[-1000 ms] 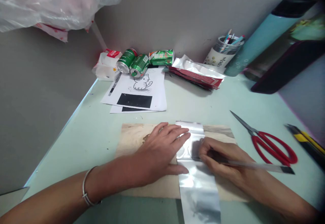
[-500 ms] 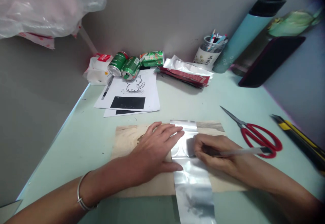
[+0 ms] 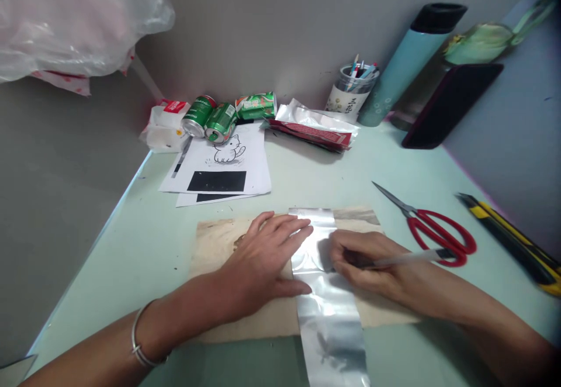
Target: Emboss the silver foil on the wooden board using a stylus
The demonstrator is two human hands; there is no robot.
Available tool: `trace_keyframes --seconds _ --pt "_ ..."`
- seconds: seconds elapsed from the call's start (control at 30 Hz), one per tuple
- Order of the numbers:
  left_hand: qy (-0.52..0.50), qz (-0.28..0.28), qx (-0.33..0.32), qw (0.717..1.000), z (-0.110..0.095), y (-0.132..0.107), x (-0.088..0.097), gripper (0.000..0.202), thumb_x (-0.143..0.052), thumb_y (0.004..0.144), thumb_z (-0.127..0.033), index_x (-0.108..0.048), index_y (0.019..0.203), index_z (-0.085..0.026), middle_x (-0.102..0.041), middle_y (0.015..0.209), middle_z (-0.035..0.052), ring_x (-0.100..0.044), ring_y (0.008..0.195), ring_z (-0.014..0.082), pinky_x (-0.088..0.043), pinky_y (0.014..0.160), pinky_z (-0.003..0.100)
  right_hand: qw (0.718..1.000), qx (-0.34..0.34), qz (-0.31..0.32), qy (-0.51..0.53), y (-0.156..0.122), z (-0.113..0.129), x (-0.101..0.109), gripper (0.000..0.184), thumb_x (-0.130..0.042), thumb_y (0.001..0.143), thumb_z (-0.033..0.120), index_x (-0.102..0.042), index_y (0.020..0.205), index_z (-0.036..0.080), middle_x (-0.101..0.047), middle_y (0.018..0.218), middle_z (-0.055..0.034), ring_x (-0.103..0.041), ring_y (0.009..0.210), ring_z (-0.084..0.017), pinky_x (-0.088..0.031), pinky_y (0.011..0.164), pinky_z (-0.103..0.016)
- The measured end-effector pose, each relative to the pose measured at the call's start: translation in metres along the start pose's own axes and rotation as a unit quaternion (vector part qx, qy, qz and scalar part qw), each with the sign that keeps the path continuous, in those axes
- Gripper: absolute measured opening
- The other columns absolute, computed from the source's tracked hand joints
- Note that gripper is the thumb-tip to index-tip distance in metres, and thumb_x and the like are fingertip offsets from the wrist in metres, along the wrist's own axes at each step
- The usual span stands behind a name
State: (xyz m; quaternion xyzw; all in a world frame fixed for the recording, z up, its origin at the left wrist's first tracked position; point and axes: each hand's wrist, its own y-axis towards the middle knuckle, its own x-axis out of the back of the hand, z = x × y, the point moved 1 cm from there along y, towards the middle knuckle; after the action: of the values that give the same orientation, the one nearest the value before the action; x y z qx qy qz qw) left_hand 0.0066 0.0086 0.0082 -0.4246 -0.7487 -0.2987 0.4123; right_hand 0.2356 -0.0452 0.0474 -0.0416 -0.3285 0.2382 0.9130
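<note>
A strip of shiny metal sheet lies lengthwise across a wooden board, its near end hanging past the board's front edge. My left hand is spread flat, fingertips and thumb resting on the strip's left side. My right hand is closed around a pen with a clear barrel and a dark end, at the strip's right edge. The pen's tip is hidden behind my fingers. Faint curved marks show on the metal between the hands.
Red-handled scissors and a yellow-black utility knife lie at right. Behind are printed sheets, green cans, a red-silver packet, a pen jar, a blue bottle and a dark phone-like slab.
The whole view has shifted slightly, so the things at the back and right appear further left. Both hands keep nearly the same place on the metal strip.
</note>
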Motion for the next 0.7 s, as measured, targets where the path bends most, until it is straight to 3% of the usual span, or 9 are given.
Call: trace_keyframes --seconds 0.27,0.37,0.5,0.7 --pt "0.005 -0.013 -0.004 1.0 -0.003 0.0 0.003 0.075 -0.063 0.094 -0.059 -0.037 0.15 -0.017 -0.047 0.152 0.0142 -0.038 0.141 0.0314 -0.025 0.118 0.056 1.0 -0.01 -0.009 -0.006 -0.003 0.006 -0.002 0.02 -0.05 0.094 0.02 -0.048 0.075 0.023 -0.05 0.073 0.0021 -0.043 0.068 -0.015 -0.036 0.062 -0.027" --pt "0.016 -0.011 0.017 1.0 -0.011 0.004 0.005 0.062 -0.06 0.1 -0.049 -0.039 0.148 -0.015 -0.049 0.15 0.0134 -0.038 0.141 0.0308 -0.024 0.119 0.058 1.0 -0.012 -0.016 0.017 -0.002 0.003 -0.002 0.02 -0.051 0.094 0.02 -0.048 0.074 0.023 -0.049 0.072 0.0025 -0.043 0.067 -0.015 -0.036 0.061 -0.027" --pt "0.026 -0.004 0.046 0.999 -0.017 0.009 0.004 0.054 -0.066 0.097 -0.033 -0.044 0.143 -0.016 -0.051 0.147 0.0128 -0.04 0.139 0.03 -0.023 0.119 0.06 0.994 -0.005 -0.04 0.103 -0.002 -0.007 -0.001 0.024 -0.054 0.095 0.025 -0.051 0.072 0.022 -0.051 0.071 0.0019 -0.046 0.067 -0.015 -0.037 0.06 -0.027" --pt "0.029 0.002 0.055 0.998 -0.019 0.012 0.005 0.057 -0.072 0.094 -0.029 -0.044 0.142 -0.015 -0.052 0.146 0.014 -0.04 0.139 0.0309 -0.022 0.119 0.064 0.97 -0.043 -0.151 0.184 -0.005 -0.011 -0.014 0.02 -0.06 0.093 0.031 -0.059 0.075 0.021 -0.057 0.073 0.0006 -0.052 0.07 -0.016 -0.041 0.063 -0.028"
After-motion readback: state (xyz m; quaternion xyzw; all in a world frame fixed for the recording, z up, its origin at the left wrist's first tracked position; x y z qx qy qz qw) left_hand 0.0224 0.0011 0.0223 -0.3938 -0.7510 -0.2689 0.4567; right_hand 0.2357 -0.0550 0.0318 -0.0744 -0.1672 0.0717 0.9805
